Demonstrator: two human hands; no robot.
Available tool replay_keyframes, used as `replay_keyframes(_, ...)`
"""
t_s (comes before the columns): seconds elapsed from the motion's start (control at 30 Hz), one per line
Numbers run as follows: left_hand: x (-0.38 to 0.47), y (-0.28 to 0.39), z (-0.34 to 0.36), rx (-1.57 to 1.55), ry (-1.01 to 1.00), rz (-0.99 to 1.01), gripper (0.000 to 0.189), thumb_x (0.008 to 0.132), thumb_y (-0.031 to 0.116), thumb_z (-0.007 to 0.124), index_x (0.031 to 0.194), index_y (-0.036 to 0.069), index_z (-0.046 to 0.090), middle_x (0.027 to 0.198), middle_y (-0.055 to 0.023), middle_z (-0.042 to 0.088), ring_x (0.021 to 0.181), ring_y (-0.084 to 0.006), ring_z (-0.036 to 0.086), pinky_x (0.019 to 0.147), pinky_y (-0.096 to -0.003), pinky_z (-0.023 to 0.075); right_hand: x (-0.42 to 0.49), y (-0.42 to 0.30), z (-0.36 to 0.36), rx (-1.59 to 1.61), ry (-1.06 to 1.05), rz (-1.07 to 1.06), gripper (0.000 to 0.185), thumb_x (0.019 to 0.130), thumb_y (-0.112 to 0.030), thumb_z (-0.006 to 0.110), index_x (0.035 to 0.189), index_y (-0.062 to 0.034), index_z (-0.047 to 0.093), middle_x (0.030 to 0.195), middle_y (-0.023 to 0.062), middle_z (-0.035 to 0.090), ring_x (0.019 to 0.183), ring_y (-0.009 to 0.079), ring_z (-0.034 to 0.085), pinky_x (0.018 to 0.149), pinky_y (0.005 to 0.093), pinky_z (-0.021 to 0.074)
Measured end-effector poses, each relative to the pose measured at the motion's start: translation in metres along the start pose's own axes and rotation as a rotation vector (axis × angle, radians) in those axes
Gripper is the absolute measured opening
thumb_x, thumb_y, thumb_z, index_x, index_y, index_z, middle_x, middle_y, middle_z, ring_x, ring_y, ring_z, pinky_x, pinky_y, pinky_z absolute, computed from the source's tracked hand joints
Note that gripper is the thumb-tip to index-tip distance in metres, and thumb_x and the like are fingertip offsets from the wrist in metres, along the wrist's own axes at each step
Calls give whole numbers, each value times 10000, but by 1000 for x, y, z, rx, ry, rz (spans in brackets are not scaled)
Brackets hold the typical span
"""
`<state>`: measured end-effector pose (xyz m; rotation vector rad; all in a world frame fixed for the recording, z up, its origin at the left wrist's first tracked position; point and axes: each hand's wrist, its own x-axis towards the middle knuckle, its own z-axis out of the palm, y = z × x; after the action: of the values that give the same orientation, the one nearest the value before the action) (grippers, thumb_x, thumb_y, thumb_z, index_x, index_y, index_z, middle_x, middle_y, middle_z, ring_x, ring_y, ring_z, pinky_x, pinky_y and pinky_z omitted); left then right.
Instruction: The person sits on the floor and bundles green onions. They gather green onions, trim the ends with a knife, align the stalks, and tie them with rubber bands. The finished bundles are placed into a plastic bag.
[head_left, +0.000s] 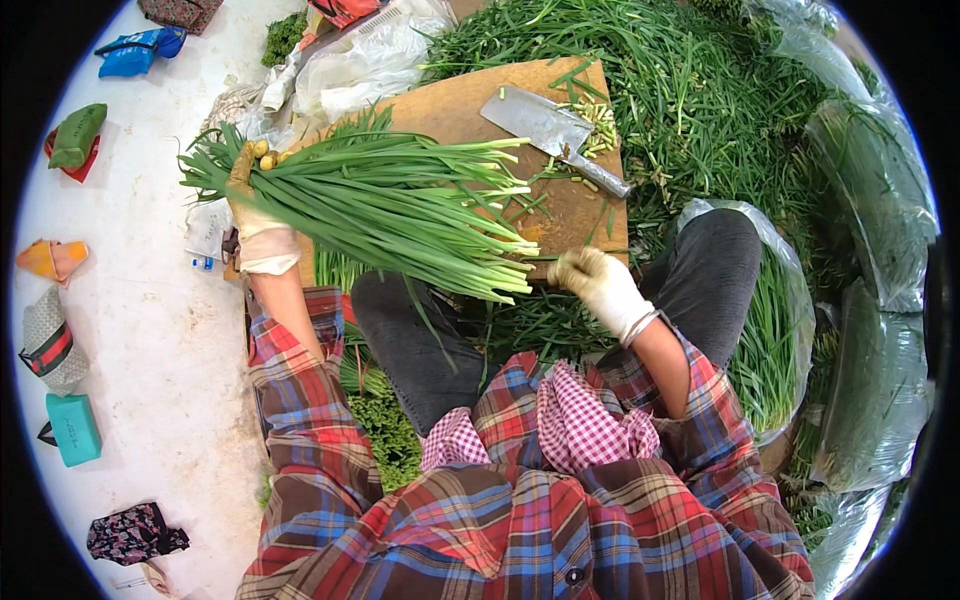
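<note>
My left hand (256, 221), in a stained white glove, grips a large bunch of garlic chives (397, 199) near its leafy end. The bunch lies slanted over a wooden board (450, 101), its pale stem ends pointing right. Just beyond those ends is my right hand (596, 285), also gloved and slightly blurred. Its fingers are curled, and whether anything thin is between them is unclear. A cleaver (536, 120) rests flat on the board, handle toward the right edge. Short cut stem pieces (600, 124) lie beside its blade.
Loose green leaves (697, 112) are heaped behind and right of the board. Plastic-wrapped bundles (870, 382) line the far right. An open plastic bag of chives (769, 352) stands by my right knee. Crumpled plastic (360, 75) lies at upper left. Several small bags, one teal (73, 429), line the white surface.
</note>
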<state>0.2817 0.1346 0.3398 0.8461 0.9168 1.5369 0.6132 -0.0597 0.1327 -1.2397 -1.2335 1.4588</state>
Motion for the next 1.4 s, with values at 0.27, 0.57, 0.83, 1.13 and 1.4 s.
replay_keyframes(0.27, 7, -1, 1, -31, -252, -150, 193, 929, 202, 533, 807, 54, 545, 628, -19, 482, 619, -166, 471, 627, -298, 446, 30, -68, 51, 592, -46, -17, 271, 912, -177, 575, 1025, 62, 635, 990, 91, 673, 894, 154, 601, 850, 280, 449)
replay_keyframes(0.57, -9, 29, -5, -162, -448, -145, 215, 968, 221, 477, 814, 73, 495, 578, 7, 416, 586, -136, 413, 633, -255, 389, 0, -8, 13, -464, -168, 205, 385, 861, -376, 571, 916, -5, 655, 789, 201, 630, 791, 300, 631, 776, 363, 477)
replay_keyframes(0.83, -16, 23, 20, -247, -816, -192, 239, 984, 236, 435, 777, 123, 479, 508, 57, 447, 486, -74, 419, 569, -240, 370, 47, -22, 68, 1288, -333, 435, 334, 974, -393, 432, 1142, -150, 588, 1051, 58, 646, 907, 211, 636, 772, 353, 530)
replay_keyframes(1.13, -13, 36, 19, -344, -995, -98, 245, 986, 255, 424, 801, 112, 496, 523, 50, 514, 400, -66, 435, 451, -223, 393, 24, 52, 22, 378, 54, 365, 280, 905, -281, 548, 954, -12, 607, 690, 44, 596, 568, 154, 549, 523, 272, 454)
replay_keyframes(1.4, -16, 14, 30, -353, -1035, -169, 246, 985, 261, 436, 791, 125, 500, 502, 57, 502, 399, -66, 447, 445, -219, 389, 80, -39, 59, 337, -28, -81, 595, 856, -336, 668, 1287, 30, 484, 1176, 152, 576, 1097, 229, 547, 974, 315, 399)
